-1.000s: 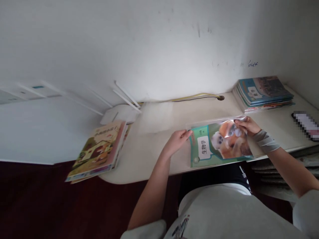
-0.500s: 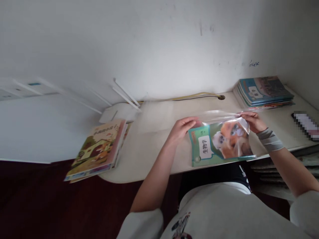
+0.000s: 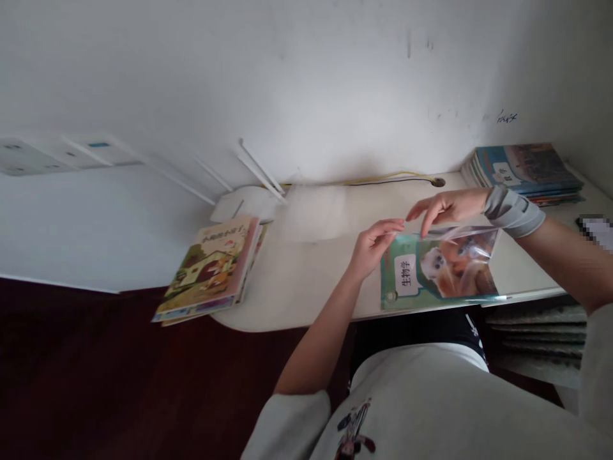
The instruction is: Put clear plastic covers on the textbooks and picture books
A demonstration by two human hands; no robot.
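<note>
Green biology textbook [image 3: 412, 281] (monkey cover) partly under clear plastic film [image 3: 472, 246]

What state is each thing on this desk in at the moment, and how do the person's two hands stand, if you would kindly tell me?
Clear plastic sleeve, lying on the desk.
Biology textbook, flat, inside the sleeve.
Left hand, open, near the sleeve.
Right hand, open, over the sleeve.
Textbook stack, piled flat by the wall.
Picture book, lying flat.

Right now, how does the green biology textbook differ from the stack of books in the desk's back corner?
The green biology textbook is one book; the stack of books is several piled. The textbook lies at the desk's front edge, the stack back against the wall. The textbook shows monkeys through clear plastic; the stack's top cover is blue. Both lie flat on the white desk.
</note>
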